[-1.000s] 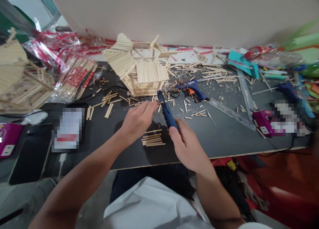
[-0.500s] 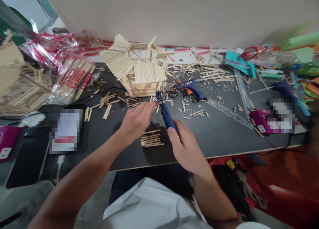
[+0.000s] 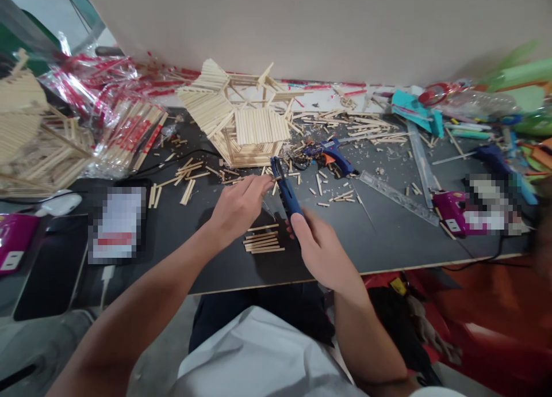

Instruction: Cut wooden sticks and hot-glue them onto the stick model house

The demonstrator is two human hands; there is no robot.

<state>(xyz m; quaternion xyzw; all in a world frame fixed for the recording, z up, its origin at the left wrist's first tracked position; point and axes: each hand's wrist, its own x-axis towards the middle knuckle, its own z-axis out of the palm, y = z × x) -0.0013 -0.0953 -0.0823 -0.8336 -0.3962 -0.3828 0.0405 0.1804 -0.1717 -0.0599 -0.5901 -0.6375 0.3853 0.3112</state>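
Note:
My right hand (image 3: 321, 244) is wrapped around a blue hand cutter (image 3: 287, 195), its head pointing away from me. My left hand (image 3: 241, 204) is closed in a pinch beside the cutter's jaws, on a thin wooden stick (image 3: 275, 179) of which only a small end shows. Below the hands, several short wooden sticks (image 3: 264, 243) lie in a rough row near the table edge. Beyond them stands a small model house built of wooden sticks (image 3: 261, 126), its roof partly covered.
A blue glue gun (image 3: 336, 155) and a clear ruler (image 3: 399, 197) lie to the right among stick offcuts. Wrapped chopsticks (image 3: 129, 135), a phone (image 3: 116, 224) and a second stick model (image 3: 47, 144) are at the left. A purple box (image 3: 451, 210) sits at the right.
The right hand's fingers and thumb have shifted on the cutter's handles, which look closer together. The left hand stays by the jaws; the whole view has moved slightly.

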